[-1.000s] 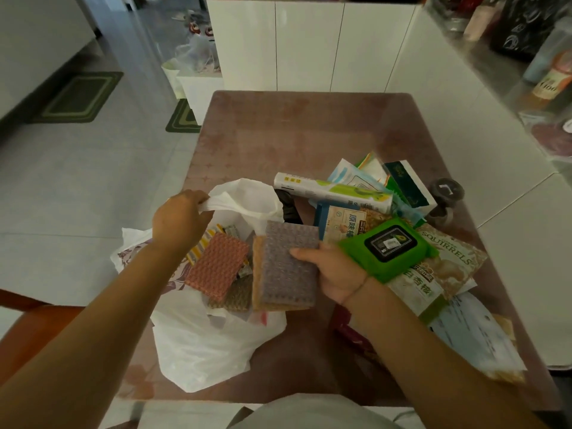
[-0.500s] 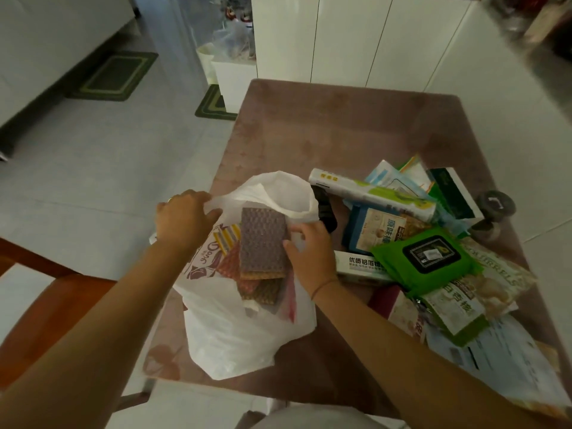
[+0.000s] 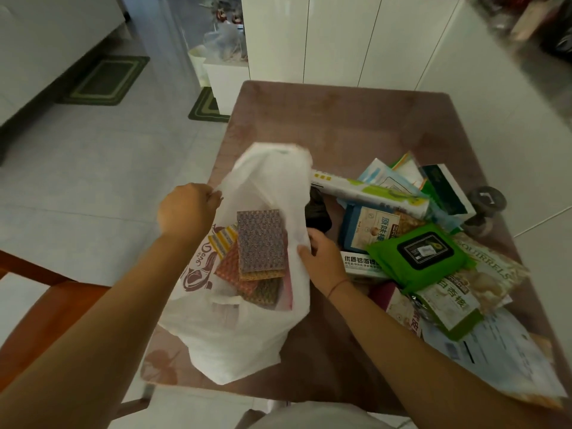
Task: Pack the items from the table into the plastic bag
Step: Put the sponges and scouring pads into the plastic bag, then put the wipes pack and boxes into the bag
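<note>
White cabinets and pale floor tiles surround a brown counter (image 3: 340,125) that carries a white plastic bag (image 3: 235,335) at its near left and a heap of packets to the right. At the bag's left rim the left hand (image 3: 185,212) has its fingers (image 3: 213,198) closed on the plastic. The right hand (image 3: 322,258) pinches the right rim between thumb and fingers, so the mouth gapes between the two hands. Inside the bag lies a stack of scouring pads: a grey-purple pad (image 3: 260,239) on top, with reddish and green ones under it and a striped one just to its left.

Beside the bag, the heap on the counter holds a green wipes pack (image 3: 421,258) resting on a long foil box (image 3: 360,264) and a nut packet (image 3: 489,274). Farther back sit a blue snack pouch (image 3: 365,227), a long white and green box (image 3: 368,191) and a dark green carton (image 3: 445,190). A small dark jar (image 3: 486,212) lies near the right edge. Papers (image 3: 501,360) lie at the near right corner.
</note>
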A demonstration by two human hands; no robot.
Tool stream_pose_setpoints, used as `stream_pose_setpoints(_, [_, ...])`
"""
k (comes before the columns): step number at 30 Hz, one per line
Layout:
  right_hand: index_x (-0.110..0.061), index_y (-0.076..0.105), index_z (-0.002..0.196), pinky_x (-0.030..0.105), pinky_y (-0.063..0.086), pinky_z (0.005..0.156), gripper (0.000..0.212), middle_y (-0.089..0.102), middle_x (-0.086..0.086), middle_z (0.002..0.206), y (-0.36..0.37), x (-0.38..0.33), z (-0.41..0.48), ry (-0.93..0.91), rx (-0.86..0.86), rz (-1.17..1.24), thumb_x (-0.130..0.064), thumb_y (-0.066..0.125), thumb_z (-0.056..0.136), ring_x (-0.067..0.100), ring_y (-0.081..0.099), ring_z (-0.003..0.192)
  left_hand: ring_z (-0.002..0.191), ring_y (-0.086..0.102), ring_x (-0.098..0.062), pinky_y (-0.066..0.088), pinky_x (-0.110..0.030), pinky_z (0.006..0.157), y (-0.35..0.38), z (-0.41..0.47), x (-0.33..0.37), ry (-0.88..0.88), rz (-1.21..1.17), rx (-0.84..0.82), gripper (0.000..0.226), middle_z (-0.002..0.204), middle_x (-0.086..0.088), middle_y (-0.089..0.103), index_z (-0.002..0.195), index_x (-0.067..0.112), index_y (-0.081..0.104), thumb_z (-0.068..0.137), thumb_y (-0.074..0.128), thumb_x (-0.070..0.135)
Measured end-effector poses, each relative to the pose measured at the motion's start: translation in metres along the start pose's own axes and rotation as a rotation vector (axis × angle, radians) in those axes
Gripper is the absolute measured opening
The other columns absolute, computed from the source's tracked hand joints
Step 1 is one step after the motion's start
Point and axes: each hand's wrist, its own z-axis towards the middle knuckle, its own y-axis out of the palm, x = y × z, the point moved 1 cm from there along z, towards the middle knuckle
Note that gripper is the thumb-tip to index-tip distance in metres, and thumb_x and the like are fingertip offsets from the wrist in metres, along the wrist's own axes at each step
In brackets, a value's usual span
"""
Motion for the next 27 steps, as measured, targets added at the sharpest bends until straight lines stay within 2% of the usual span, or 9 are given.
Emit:
stream_pose_setpoints(3, [-0.009, 0.056, 0.123, 0.019, 0.044, 0.078, 0.031, 0.060, -0.002, 0.107, -0.012, -0.013, 0.010, -0.081, 0.073, 0.055, -0.008, 0.049, 0.092, 0.012, 0.056, 0.096, 0.061, 0.063, -0.031, 0.052, -0.035, 0.057, -0.004, 0.004, 0.003, -0.015, -0.047, 0.056, 0.042, 0.068, -0.011, 0.068, 0.075, 0.011, 0.069, 0.095, 0.045, 0.038])
stream_pose_setpoints(6, [-0.010, 0.056, 0.123, 0.019, 0.044, 0.077, 0.031, 0.059, -0.002, 0.108, -0.017, -0.014, 0.019, -0.091, -0.009, 0.018, -0.011, 0.049, 0.093, 0.013, 0.056, 0.098, 0.061, 0.063, -0.030, 0.053, -0.036, 0.058, -0.003, 0.005, 0.003, -0.034, -0.066, 0.038, 0.043, 0.070, -0.009, 0.068, 0.079, 0.012, 0.069, 0.096, 0.042, 0.040])
stream_pose_setpoints(8, [-0.009, 0.058, 0.121, 0.016, 0.046, 0.072, 0.029, 0.064, 0.004, 0.108, -0.019, -0.009, 0.023, -0.068, -0.091, 0.012, -0.018, 0.048, 0.096, 0.016, 0.059, 0.094, 0.057, 0.060, -0.027, 0.046, -0.029, 0.052, 0.000, 0.005, 0.002, -0.043, -0.048, 0.001, 0.045, 0.066, -0.008, 0.065, 0.078, 0.010, 0.067, 0.097, 0.040, 0.041])
stream_pose_setpoints(10, [-0.008, 0.061, 0.117, 0.021, 0.050, 0.070, 0.031, 0.066, 0.011, 0.099, -0.026, -0.008, 0.030, -0.010, -0.037, 0.091, -0.024, 0.040, 0.099, 0.018, 0.060, 0.085, 0.051, 0.051, -0.021, 0.034, -0.024, 0.047, 0.003, 0.003, 0.000, -0.041, -0.035, -0.024, 0.045, 0.058, -0.003, 0.055, 0.075, 0.008, 0.061, 0.097, 0.040, 0.041])
stream_pose_setpoints(13, [-0.011, 0.058, 0.119, 0.035, 0.051, 0.089, 0.029, 0.058, 0.012, 0.115, -0.041, -0.001, 0.063, 0.035, 0.157, -0.025, -0.022, 0.043, 0.096, 0.023, 0.058, 0.103, 0.047, 0.042, -0.012, 0.027, -0.023, 0.044, 0.000, -0.001, -0.001, -0.018, -0.054, -0.024, 0.035, 0.055, 0.005, 0.043, 0.075, 0.014, 0.050, 0.097, 0.042, 0.041])
stream_pose_setpoints(15, [-0.011, 0.050, 0.128, 0.040, 0.043, 0.103, 0.043, 0.048, 0.013, 0.131, -0.041, 0.003, 0.086, 0.089, 0.149, -0.150, -0.028, 0.057, 0.089, 0.026, 0.049, 0.119, 0.051, 0.044, -0.015, 0.028, -0.024, 0.046, -0.003, -0.002, -0.001, -0.001, -0.050, -0.017, 0.035, 0.058, 0.004, 0.045, 0.082, 0.013, 0.053, 0.096, 0.043, 0.043])
stream_pose_setpoints(20, [-0.012, 0.028, 0.140, 0.051, 0.034, 0.109, 0.093, 0.036, 0.014, 0.145, -0.013, 0.017, 0.117, 0.245, 0.039, -0.188, -0.052, 0.072, 0.069, 0.034, 0.035, 0.133, 0.068, 0.059, -0.025, 0.043, -0.032, 0.059, -0.005, -0.007, -0.003, 0.006, -0.052, -0.012, 0.046, 0.083, -0.007, 0.063, 0.112, 0.009, 0.060, 0.093, 0.046, 0.048])
stream_pose_setpoints(23, [-0.013, 0.025, 0.143, 0.047, 0.031, 0.112, 0.095, 0.032, 0.013, 0.148, -0.004, 0.023, 0.118, 0.316, 0.068, -0.170, -0.050, 0.072, 0.070, 0.034, 0.033, 0.135, 0.070, 0.065, -0.027, 0.049, -0.032, 0.062, -0.004, -0.010, -0.008, -0.012, -0.051, -0.015, 0.046, 0.089, -0.010, 0.068, 0.115, 0.012, 0.061, 0.093, 0.045, 0.049])
stream_pose_setpoints(27, [-0.010, 0.038, 0.137, 0.043, 0.039, 0.107, 0.095, 0.043, 0.012, 0.139, -0.005, 0.023, 0.119, 0.339, 0.098, -0.111, -0.052, 0.077, 0.060, 0.032, 0.044, 0.127, 0.065, 0.065, -0.026, 0.052, -0.033, 0.063, -0.003, -0.012, -0.012, -0.017, -0.037, -0.020, 0.042, 0.079, -0.005, 0.065, 0.107, 0.014, 0.063, 0.093, 0.045, 0.049])
